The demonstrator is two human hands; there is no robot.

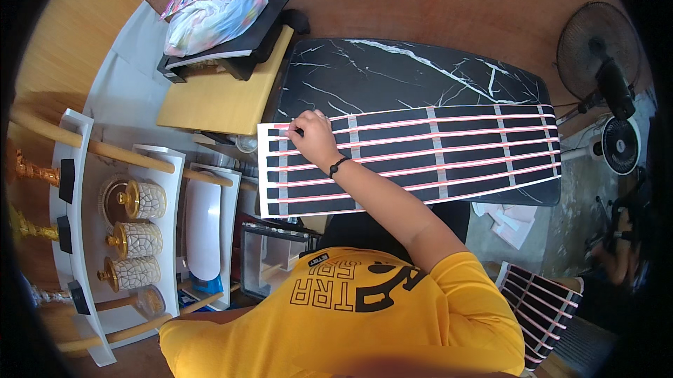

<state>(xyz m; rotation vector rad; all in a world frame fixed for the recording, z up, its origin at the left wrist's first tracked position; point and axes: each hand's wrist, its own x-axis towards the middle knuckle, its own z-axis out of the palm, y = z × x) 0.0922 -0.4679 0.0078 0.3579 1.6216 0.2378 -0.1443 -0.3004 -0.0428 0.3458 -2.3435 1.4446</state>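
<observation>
A long black sheet (392,141) lies across the dark marble-patterned table (413,73), its left end overhanging. Pink-and-white strips run along its length, grey bands cross it, and a white border edges the left end. At the sheet's far left corner, my right hand (314,139) rests with fingers bent and pinched together beside the end of the top strip. Whatever sits between the fingertips is too small to name. A dark bracelet (338,165) circles that wrist. My left arm hangs low at the left of my yellow shirt, and its hand is out of sight.
A similar striped sheet (540,311) lies at the lower right, near papers (512,224). Two fans (599,48) stand at the right. On the left are a white shelf with gold-lidded jars (144,199) and a wooden stand (217,101) bearing a black printer-like device and a plastic bag (217,20).
</observation>
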